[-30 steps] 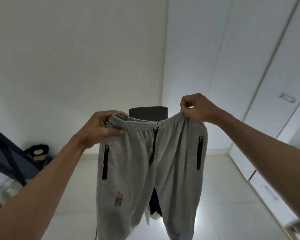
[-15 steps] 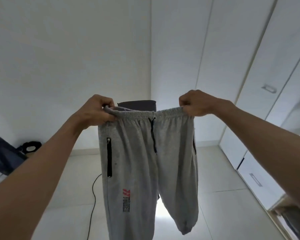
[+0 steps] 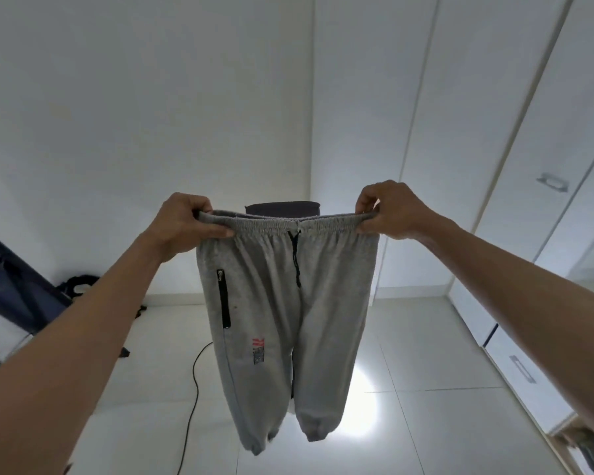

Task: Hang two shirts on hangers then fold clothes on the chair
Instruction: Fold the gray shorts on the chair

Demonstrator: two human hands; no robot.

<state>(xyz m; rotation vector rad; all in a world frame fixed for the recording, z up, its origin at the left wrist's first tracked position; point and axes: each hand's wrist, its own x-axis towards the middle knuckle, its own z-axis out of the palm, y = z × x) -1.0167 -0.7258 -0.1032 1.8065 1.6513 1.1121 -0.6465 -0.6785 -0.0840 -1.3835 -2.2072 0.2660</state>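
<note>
Holding: grey sweatpants (image 3: 285,303) are stretched out at arm's length, hanging free above the tiled floor (image 3: 408,354)
Left hand: left hand (image 3: 182,222) at about 9 o'clock of the waistband (image 3: 288,222), fingers curled over the top edge and thumb pinching the cloth from the front
Right hand: right hand (image 3: 390,209) at about 3 o'clock of the waistband, fingers and thumb clamped on the opposite corner
Hands relative to each other: well apart, level, pulling the elastic nearly straight between them
Why held so: my reading is that gripping both ends of the waist lets the legs drop by their own weight, so creases fall out and the two legs line up before a fold
Garment details: black drawstring (image 3: 295,258) hangs from the waist centre toward 6 o'clock; a black pocket zip (image 3: 223,298) and a small red and grey print (image 3: 258,351) sit on the leg below the left hand
Legs: both cuffs dangle near 6 o'clock, not touching the floor as far as can be told
Chair: a dark chair back (image 3: 282,208) shows just behind the waistband at 12 o'clock; its seat is hidden by the pants
Step in hand: folding stage, judging by trousers rather than a shirt in the grip
Next move: likely bringing the hands together to lay one leg on the other
Risk: the soft knit may twist or the legs may swing out of line
Surroundings: white wardrobe doors (image 3: 528,166) at 2 o'clock, a black cable (image 3: 194,389) on the floor at 7 o'clock, a dark bag (image 3: 76,284) by the wall at 9 o'clock
</note>
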